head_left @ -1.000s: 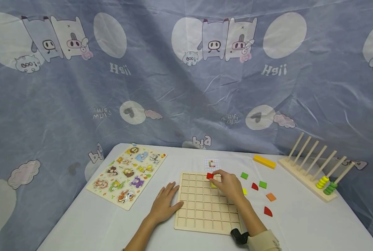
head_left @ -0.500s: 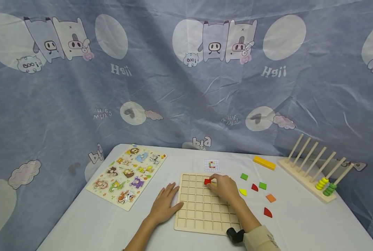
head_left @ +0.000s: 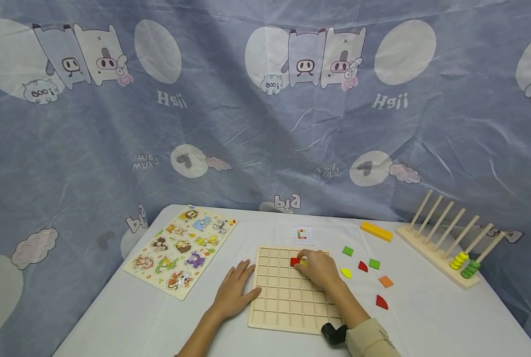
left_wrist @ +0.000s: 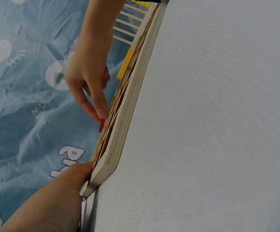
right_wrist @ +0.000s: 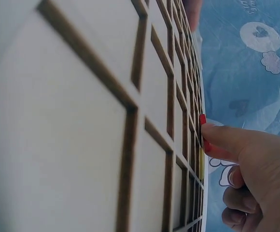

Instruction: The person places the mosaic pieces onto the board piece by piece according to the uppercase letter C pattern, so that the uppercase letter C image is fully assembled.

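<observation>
Right hand (head_left: 319, 267) over the far part of the grid board (head_left: 288, 297), fingertips pressing a red tile (head_left: 295, 261) into a cell in the board's second row from the far edge; index finger extended onto the tile, the other fingers curled under. A yellow tile (head_left: 303, 263) lies just beside the red one, partly hidden by the hand. Left hand (head_left: 234, 290) lies flat on the desk (head_left: 426, 317) with fingers straight and together, touching the board's left edge. Loose tiles, green (head_left: 348, 251), red (head_left: 362, 266), orange (head_left: 385, 281), lie right of the board. A pattern card (head_left: 301, 235) sits just beyond the board's far edge. Animal puzzle (head_left: 181, 250) at the far left corner; peg rack (head_left: 444, 248) at the right edge.
</observation>
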### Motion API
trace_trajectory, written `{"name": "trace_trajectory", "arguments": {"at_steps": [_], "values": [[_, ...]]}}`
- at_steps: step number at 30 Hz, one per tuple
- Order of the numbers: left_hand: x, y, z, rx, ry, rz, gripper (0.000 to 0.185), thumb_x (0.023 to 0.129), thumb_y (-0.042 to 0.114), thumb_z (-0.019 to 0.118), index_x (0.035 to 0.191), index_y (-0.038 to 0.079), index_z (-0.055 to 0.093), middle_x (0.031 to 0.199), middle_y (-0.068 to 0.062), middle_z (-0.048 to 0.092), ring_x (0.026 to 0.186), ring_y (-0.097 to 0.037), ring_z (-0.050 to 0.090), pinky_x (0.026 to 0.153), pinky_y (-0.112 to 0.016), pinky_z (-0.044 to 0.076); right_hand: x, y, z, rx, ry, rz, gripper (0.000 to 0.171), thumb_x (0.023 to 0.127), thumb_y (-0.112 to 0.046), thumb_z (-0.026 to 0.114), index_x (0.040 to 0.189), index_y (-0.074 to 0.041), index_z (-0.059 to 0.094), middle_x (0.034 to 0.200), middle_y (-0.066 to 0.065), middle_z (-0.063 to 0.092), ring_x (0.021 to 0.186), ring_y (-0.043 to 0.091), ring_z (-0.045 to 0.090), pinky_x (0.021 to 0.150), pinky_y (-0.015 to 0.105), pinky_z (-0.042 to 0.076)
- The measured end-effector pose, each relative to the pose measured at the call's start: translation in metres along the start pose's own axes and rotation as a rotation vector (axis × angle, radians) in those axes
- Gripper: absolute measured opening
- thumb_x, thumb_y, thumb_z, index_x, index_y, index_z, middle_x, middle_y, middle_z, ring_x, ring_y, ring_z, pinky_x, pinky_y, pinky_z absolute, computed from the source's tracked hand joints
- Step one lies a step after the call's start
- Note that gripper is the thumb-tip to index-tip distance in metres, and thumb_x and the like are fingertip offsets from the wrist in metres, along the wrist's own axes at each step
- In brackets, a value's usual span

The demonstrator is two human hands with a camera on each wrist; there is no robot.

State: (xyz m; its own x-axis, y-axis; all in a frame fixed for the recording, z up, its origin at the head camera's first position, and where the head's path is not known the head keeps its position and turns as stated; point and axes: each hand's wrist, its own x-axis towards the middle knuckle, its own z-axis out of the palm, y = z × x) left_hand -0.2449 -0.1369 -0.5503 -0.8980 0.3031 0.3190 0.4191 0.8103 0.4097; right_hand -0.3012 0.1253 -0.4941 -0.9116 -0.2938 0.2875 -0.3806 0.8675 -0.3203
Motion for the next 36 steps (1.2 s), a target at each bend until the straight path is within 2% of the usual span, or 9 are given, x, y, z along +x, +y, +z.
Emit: {"name": "trace_trajectory", "arguments": {"at_steps": [7, 20, 25, 29, 33, 36], "values": [[0.0, 0.002, -0.002, -0.004, -0.002, -0.005, 0.068, 0.088, 0.054, 0.049, 0.139, 0.01, 0.042, 0.146, -0.01, 0.033, 0.136, -0.025, 0.024, 0.112, -0.042, 0.014, 0.0, 0.001, 0.002, -0.01, 0.001, -0.007, 0.027, 0.077, -0.034, 0.074, 0.096, -0.015, 0.07, 0.053, -0.006, 0.051, 0.049, 0.012, 0.041, 0.041, 0.027, 0.036], [0.0, 0.001, -0.001, -0.001, 0.005, 0.009, 0.067, 0.088, 0.053, 0.05, 0.138, 0.009, 0.042, 0.145, -0.012, 0.034, 0.135, -0.027, 0.025, 0.111, -0.044, 0.015, -0.001, 0.002, 0.004, 0.016, 0.009, -0.007, 0.029, 0.076, -0.032, 0.075, 0.098, -0.014, 0.071, 0.067, 0.001, 0.064, 0.05, 0.011, 0.041, 0.04, 0.026, 0.036], [0.0, 0.0, 0.001, -0.005, 0.004, 0.012, 0.067, 0.088, 0.054, 0.049, 0.138, 0.009, 0.043, 0.145, -0.012, 0.034, 0.135, -0.027, 0.025, 0.111, -0.045, 0.016, -0.003, 0.0, 0.0, 0.028, -0.009, 0.028, 0.029, 0.078, -0.033, 0.073, 0.101, -0.015, 0.07, 0.054, -0.004, 0.055, 0.05, 0.011, 0.04, 0.041, 0.026, 0.035], [-0.001, -0.001, 0.001, -0.006, 0.01, 0.015, 0.068, 0.088, 0.055, 0.048, 0.138, 0.009, 0.043, 0.145, -0.012, 0.034, 0.135, -0.027, 0.025, 0.111, -0.045, 0.016, -0.005, -0.003, -0.011, 0.072, -0.004, 0.063, 0.029, 0.082, -0.034, 0.069, 0.103, -0.015, 0.069, 0.043, -0.007, 0.037, 0.045, 0.01, 0.033, 0.038, 0.024, 0.028], [-0.001, 0.0, 0.001, -0.01, 0.022, 0.019, 0.067, 0.088, 0.054, 0.05, 0.137, 0.009, 0.043, 0.144, -0.013, 0.035, 0.135, -0.027, 0.026, 0.111, -0.045, 0.017, -0.009, -0.002, -0.023, 0.1, 0.03, 0.073, 0.031, 0.083, -0.038, 0.067, 0.104, -0.015, 0.069, 0.044, -0.006, 0.033, 0.042, 0.009, 0.026, 0.036, 0.024, 0.022], [-0.001, -0.001, 0.002, -0.007, 0.029, 0.023, 0.067, 0.088, 0.053, 0.051, 0.137, 0.008, 0.044, 0.144, -0.013, 0.036, 0.135, -0.028, 0.027, 0.11, -0.046, 0.018, -0.015, 0.004, -0.031, 0.095, 0.049, 0.086, 0.033, 0.082, -0.039, 0.067, 0.105, -0.016, 0.068, 0.047, -0.006, 0.037, 0.043, 0.008, 0.028, 0.037, 0.024, 0.024]]}}
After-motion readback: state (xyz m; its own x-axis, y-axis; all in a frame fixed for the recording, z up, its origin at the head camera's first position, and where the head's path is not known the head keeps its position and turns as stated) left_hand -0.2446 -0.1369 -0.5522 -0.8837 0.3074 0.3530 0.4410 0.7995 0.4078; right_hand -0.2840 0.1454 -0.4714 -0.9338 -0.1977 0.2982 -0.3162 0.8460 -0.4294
